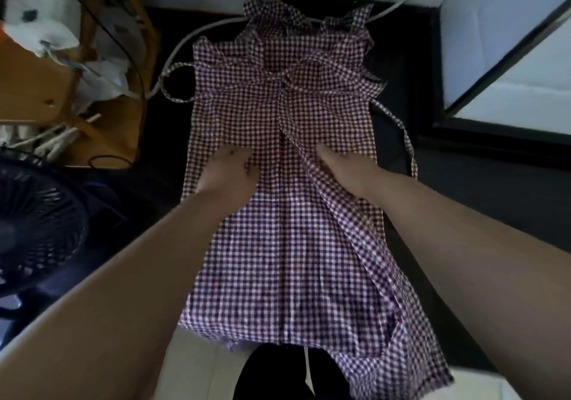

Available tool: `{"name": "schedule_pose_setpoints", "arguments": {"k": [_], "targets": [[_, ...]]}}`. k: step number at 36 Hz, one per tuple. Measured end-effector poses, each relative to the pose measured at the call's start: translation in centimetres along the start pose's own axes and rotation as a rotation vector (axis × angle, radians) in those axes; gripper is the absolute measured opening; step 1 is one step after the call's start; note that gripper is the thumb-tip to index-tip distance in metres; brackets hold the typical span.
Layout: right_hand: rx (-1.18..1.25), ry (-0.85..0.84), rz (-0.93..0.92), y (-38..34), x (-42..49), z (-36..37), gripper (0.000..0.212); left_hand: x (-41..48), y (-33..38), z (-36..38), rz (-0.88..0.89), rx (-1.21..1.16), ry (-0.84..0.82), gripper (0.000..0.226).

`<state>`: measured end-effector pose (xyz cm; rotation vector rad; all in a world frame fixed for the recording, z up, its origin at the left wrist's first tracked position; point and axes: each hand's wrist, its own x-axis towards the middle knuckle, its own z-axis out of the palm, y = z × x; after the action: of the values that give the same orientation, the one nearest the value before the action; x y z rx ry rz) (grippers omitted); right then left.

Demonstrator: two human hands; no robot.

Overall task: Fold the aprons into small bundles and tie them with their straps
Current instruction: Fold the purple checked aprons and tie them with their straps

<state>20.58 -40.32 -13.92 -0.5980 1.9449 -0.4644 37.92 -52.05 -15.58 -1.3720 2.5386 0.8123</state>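
On the dark counter [448, 189] the checked apron [287, 245] lies lengthwise, bib end away from the person and the hem hanging over the near edge. Looks to me like we're at the narrowing stage: the right side is folded in over the middle, with its edge running on a slant down from the centre, and the whole thing is a long strip now, not a bundle yet.

Both hands are about halfway up the cloth. The left hand [228, 169] has its fingers bent down into the fabric, like it's pinching up a bit of it. The right hand [343, 168] sits on the folded-over flap right by that slanted edge. It's too blurry to say whether it grips the edge or just presses flat, so I can't tell.

Straps are all loose. One waist strap [173, 83] loops off the left side, the other strap [406, 140] trails off to the right, and the neck straps [278, 10] are bunched at the far end.

My guess for next: flatten and square that flap, then fold or roll the strip end to end. Keep the waist straps outside the fold, or there'll be nothing left to tie with. A fan [34, 229] sits off to the left, well apart.
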Motion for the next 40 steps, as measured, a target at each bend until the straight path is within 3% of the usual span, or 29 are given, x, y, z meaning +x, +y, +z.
{"name": "schedule_pose_setpoints", "arguments": {"k": [2, 3, 6, 8, 10, 13, 15, 17, 18, 19, 22, 24, 26, 30, 33, 36, 38, 40], "targets": [[0.164, -0.047, 0.041, 0.3, -1.4, -0.1, 0.089, -1.4, -0.3, 0.0, 0.094, -0.002, -0.095, 0.054], [0.123, -0.071, 0.032, 0.5, -2.4, -0.1, 0.083, -2.2, -0.4, 0.1, 0.112, 0.027, -0.176, 0.063], [-0.244, -0.127, 0.017, 1.4, -4.4, 0.6, 0.051, -4.4, -0.7, 0.3, 0.064, 0.288, -0.385, 0.100], [-0.364, -0.094, 0.033, 1.9, -5.7, 2.1, 0.035, -5.5, -0.5, 0.4, 0.035, 0.378, -0.352, 0.102], [-0.506, 0.023, 0.013, 2.0, -6.6, 3.8, 0.032, -6.5, 0.0, 0.5, 0.025, 0.393, -0.232, 0.093], [-0.485, 0.244, -0.051, 1.7, -7.9, 6.8, 0.029, -8.3, 0.1, 1.7, 0.049, 0.287, -0.138, 0.072], [-0.312, 0.051, -0.072, 1.1, -9.1, 8.3, 0.028, -9.0, -0.5, 2.6, 0.020, 0.127, -0.161, 0.062], [0.037, -0.260, 0.076, 0.8, -10.4, 9.3, 0.040, -9.6, -1.2, 2.9, -0.027, -0.020, -0.143, 0.052], [0.158, -0.323, 0.134, 0.8, -10.9, 9.3, 0.043, -9.7, -1.5, 2.8, -0.057, -0.087, -0.122, 0.049], [0.196, -0.290, 0.138, 1.1, -11.2, 9.2, 0.042, -9.9, -1.5, 2.6, -0.082, -0.143, -0.118, 0.048], [0.044, 0.163, 0.020, 2.9, -11.2, 8.4, 0.033, -11.2, -1.2, 2.6, -0.075, -0.165, -0.174, 0.064], [-0.083, 0.376, 0.001, 4.9, -11.3, 7.7, 0.035, -12.3, -0.4, 3.0, -0.007, -0.085, -0.207, 0.073], [-0.189, 0.381, 0.019, 6.9, -11.6, 7.6, 0.044, -13.3, 0.1, 3.8, 0.043, -0.002, -0.243, 0.081], [-0.319, 0.230, 0.022, 9.2, -12.4, 8.5, 0.060, -14.0, -0.6, 5.7, 0.099, 0.103, -0.287, 0.096], [-0.356, 0.253, 0.013, 10.7, -12.8, 8.9, 0.057, -14.0, -0.9, 5.9, 0.123, 0.095, -0.286, 0.097], [-0.457, 0.291, 0.075, 11.5, -13.1, 8.8, 0.070, -14.1, -0.6, 5.5, 0.102, 0.148, -0.208, 0.098], [-0.461, 0.314, 0.102, 12.3, -13.4, 8.7, 0.077, -15.2, -0.1, 5.6, 0.089, 0.242, -0.055, 0.086], [-0.344, 0.308, 0.104, 12.7, -13.6, 8.5, 0.082, -16.7, 0.4, 6.2, 0.102, 0.222, 0.047, 0.059]]}}
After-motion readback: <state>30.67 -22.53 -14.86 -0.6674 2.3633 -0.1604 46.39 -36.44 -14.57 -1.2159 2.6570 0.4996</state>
